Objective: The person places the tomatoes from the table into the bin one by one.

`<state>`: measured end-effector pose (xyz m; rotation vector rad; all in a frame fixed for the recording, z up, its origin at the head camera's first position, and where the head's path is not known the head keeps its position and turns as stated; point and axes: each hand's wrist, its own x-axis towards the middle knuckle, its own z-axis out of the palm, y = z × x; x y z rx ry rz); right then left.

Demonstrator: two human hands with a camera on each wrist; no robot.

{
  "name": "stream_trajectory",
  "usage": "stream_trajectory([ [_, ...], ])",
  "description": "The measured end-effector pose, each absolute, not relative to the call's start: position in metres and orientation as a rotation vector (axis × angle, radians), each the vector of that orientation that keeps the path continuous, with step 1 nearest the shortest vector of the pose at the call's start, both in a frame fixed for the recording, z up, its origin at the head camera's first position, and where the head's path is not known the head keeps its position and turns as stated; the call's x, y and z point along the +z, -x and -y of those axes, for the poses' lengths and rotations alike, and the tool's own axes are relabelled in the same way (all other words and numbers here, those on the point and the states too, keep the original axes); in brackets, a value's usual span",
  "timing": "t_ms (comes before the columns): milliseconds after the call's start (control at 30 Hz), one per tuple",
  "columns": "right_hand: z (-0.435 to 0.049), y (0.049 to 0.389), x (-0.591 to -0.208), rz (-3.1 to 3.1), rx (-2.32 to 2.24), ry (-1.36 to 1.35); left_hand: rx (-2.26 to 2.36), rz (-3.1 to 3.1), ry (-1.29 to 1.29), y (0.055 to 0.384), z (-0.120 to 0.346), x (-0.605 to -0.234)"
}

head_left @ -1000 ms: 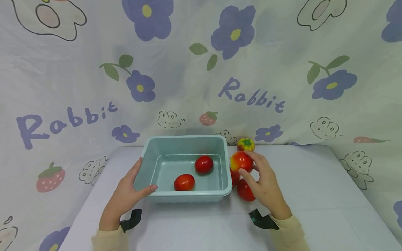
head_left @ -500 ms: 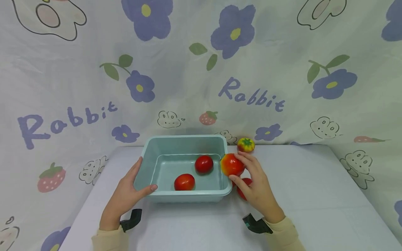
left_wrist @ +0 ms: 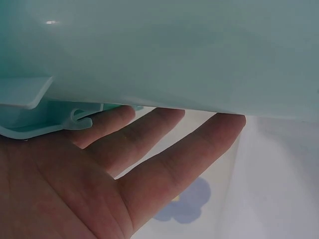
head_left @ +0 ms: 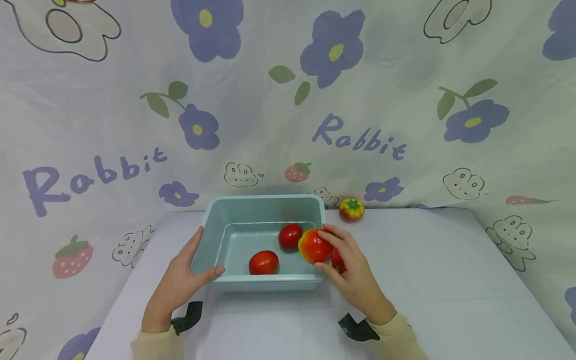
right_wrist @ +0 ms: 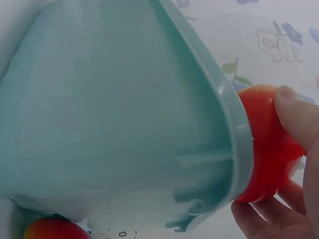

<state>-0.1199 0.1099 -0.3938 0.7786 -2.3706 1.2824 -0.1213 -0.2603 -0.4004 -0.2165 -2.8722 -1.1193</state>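
Between the fingers and thumb of my right hand (head_left: pixel 353 270) is a red-and-yellow tomato (head_left: pixel 315 246), held over the right side of a pale blue-green plastic bin (head_left: pixel 265 198). In the right wrist view the held tomato (right_wrist: pixel 269 144) shows beyond the bin's rim, gripped from its outer side. Two red tomatoes lie inside the bin, one near the front (head_left: pixel 264 263) and a darker one (head_left: pixel 290 237) further back. My left hand (head_left: pixel 180 275) rests at the bin's front left corner, thumb on the rim. In the left wrist view its straight fingers (left_wrist: pixel 164 174) touch the outer wall.
Another red tomato (head_left: pixel 338 261) sits outside the bin's right wall, partly covered by my right hand. A yellow-and-red tomato with a green top (head_left: pixel 351 209) stands at the table's back edge. A patterned cloth (head_left: pixel 265 125) hangs behind the white table (head_left: pixel 450 260).
My right hand has carried the red-and-yellow tomato leftward, from outside the bin across its right rim to over the inside. The left hand and the bin have stayed in place.
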Motion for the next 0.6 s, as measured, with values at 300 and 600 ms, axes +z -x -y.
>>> stream_trajectory([
  [300, -0.102, 0.119, -0.4, 2.409, 1.297, -0.813, -1.136, 2.856, 0.222, 0.121, 0.261, -0.401],
  [600, -0.098, 0.121, -0.407, 2.41, 1.241, -0.837, -1.125, 2.857, 0.219, 0.122, 0.261, -0.402],
])
